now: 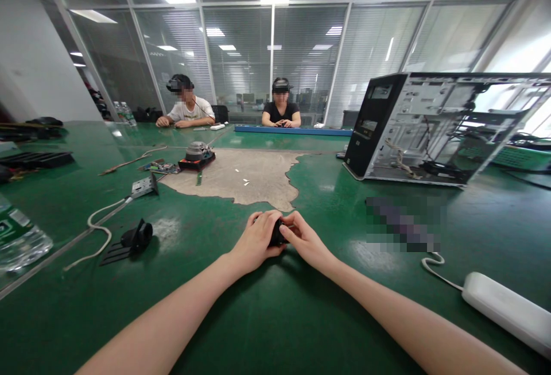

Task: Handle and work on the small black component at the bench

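A small black object (278, 234), mostly covered by fingers, is held low at the middle of the green table (275, 329); its kind I cannot make out. My left hand (257, 238) wraps over its left side and top. From the right, my right hand (305, 239) grips it with thumb and fingers. Beyond both hands lies a bare, pale worn patch (258, 177) of the tabletop, bearing small white scraps.
An open computer case (374, 128) stands at right, above a white power bank (503, 306) with a cable. Leftward are a black plastic part (135, 237), a metal bracket (144, 186), a fan cooler (197, 155) and a water bottle (21, 237). Two people sit opposite.
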### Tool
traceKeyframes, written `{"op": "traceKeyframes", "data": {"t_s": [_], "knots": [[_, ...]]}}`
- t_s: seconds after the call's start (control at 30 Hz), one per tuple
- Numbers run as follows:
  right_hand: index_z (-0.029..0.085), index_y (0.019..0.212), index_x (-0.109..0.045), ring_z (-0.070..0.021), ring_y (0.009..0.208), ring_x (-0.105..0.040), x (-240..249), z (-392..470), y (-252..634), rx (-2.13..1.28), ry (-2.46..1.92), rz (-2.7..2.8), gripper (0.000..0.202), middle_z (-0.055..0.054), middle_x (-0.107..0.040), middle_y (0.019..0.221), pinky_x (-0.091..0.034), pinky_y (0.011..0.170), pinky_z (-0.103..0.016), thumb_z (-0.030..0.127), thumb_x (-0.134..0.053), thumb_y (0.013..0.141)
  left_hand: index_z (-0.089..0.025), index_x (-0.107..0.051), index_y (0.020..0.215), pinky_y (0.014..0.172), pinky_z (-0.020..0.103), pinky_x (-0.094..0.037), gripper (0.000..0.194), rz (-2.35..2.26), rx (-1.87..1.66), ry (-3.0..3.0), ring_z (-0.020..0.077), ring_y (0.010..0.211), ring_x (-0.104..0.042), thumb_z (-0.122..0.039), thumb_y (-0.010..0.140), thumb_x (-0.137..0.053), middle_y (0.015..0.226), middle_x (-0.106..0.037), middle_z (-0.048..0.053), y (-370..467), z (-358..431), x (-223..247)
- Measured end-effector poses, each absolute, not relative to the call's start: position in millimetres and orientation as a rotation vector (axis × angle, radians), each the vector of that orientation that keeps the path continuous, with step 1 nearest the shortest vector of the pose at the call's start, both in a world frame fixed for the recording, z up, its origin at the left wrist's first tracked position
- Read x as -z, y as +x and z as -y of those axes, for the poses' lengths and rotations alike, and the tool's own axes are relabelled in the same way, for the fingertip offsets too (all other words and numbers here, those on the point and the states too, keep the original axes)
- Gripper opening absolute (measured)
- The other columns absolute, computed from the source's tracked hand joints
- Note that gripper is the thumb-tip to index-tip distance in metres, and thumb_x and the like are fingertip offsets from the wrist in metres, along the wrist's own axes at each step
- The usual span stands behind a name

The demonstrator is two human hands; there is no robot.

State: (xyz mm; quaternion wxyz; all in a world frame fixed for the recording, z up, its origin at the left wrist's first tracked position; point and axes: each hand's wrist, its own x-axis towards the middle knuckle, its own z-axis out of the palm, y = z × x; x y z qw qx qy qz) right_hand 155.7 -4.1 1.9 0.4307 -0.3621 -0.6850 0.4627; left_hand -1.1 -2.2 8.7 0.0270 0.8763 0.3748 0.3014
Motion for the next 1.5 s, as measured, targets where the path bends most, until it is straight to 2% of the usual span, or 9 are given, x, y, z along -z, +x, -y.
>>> {"op": "traceKeyframes", "data": {"t_s": [0.13,0.37,0.53,0.67,0.9,1.0,1.13,1.37,1.5], "knots": [[0.021,0.093,-0.044,-0.0129,0.077,-0.053,1.7,-3.4,156.1,-1.142,-0.951,1.684,0.018,-0.001,-0.051,0.086,-0.046,0.067,-0.028,0.032,-0.049,0.080,-0.020,-0.030,0.113,0.090,0.040,-0.029,0.056,-1.193,-0.926,2.694,0.0225,0.105,-0.043,-0.024,0.067,-0.061,0.111,-0.047,0.007,-0.8,1.3,-8.0],[0.023,0.088,-0.042,-0.0129,0.080,-0.054,-2.5,1.4,159.7,-1.277,-0.819,1.692,0.024,0.001,-0.050,0.086,-0.046,0.069,-0.027,0.028,-0.059,0.073,-0.020,-0.030,0.113,0.091,0.039,-0.029,0.057,-1.200,-0.908,2.702,0.0213,0.104,-0.043,-0.022,0.066,-0.061,0.113,-0.047,0.007,-1.9,0.8,-8.0],[0.022,0.085,-0.044,-0.0120,0.075,-0.053,-1.9,0.8,157.7,-1.239,-0.866,1.630,0.018,0.001,-0.051,0.084,-0.045,0.066,-0.026,0.033,-0.055,0.075,-0.020,-0.030,0.113,0.090,0.039,-0.029,0.057,-1.205,-0.898,2.712,0.0217,0.104,-0.043,-0.025,0.066,-0.062,0.113,-0.047,0.007,-1.1,0.6,-8.3],[0.021,0.091,-0.046,-0.0138,0.078,-0.054,-2.3,-1.5,157.4,-1.264,-0.901,1.611,0.024,-0.001,-0.053,0.089,-0.046,0.066,-0.028,0.034,-0.056,0.074,-0.020,-0.029,0.113,0.090,0.039,-0.029,0.057,-1.209,-0.887,2.723,0.0219,0.104,-0.043,-0.026,0.067,-0.062,0.113,-0.047,0.007,-1.4,0.6,-9.1],[0.021,0.087,-0.047,-0.0148,0.088,-0.054,-6.1,1.5,161.4,-1.300,-0.801,1.659,0.022,0.000,-0.054,0.089,-0.045,0.076,-0.029,0.028,-0.061,0.071,-0.019,-0.030,0.112,0.090,0.038,-0.029,0.056,-1.233,-0.883,2.734,0.0214,0.103,-0.044,-0.025,0.067,-0.062,0.113,-0.046,0.008,-1.6,0.9,-8.8],[0.021,0.087,-0.047,-0.0147,0.084,-0.055,-3.4,0.5,160.4,-1.281,-0.835,1.644,0.019,0.000,-0.055,0.087,-0.046,0.073,-0.030,0.031,-0.057,0.075,-0.019,-0.030,0.113,0.090,0.038,-0.030,0.056,-1.227,-0.880,2.735,0.0214,0.103,-0.044,-0.025,0.067,-0.061,0.112,-0.046,0.008,-1.1,0.8,-8.8],[0.020,0.094,-0.047,-0.0156,0.083,-0.055,-0.8,-2.2,159.0,-1.260,-0.901,1.625,0.025,-0.003,-0.055,0.090,-0.046,0.071,-0.031,0.032,-0.057,0.074,-0.020,-0.030,0.112,0.089,0.039,-0.030,0.055,-1.220,-0.886,2.722,0.0214,0.103,-0.044,-0.025,0.067,-0.061,0.112,-0.047,0.007,-0.7,0.1,-8.4],[0.022,0.089,-0.045,-0.0138,0.087,-0.054,-5.9,1.6,160.7,-1.307,-0.794,1.662,0.026,0.000,-0.053,0.093,-0.044,0.079,-0.031,0.027,-0.063,0.070,-0.020,-0.028,0.114,0.091,0.040,-0.029,0.058,-1.215,-0.864,2.739,0.0220,0.105,-0.043,-0.020,0.065,-0.060,0.115,-0.045,0.008,-2.1,0.4,-8.7],[0.021,0.087,-0.046,-0.0134,0.081,-0.054,-2.9,-0.1,158.8,-1.260,-0.860,1.617,0.020,0.000,-0.054,0.086,-0.045,0.073,-0.030,0.032,-0.058,0.074,-0.020,-0.029,0.114,0.090,0.040,-0.029,0.056,-1.209,-0.872,2.747,0.0219,0.105,-0.043,-0.022,0.067,-0.060,0.113,-0.046,0.008,-2.0,0.7,-9.5]]}}
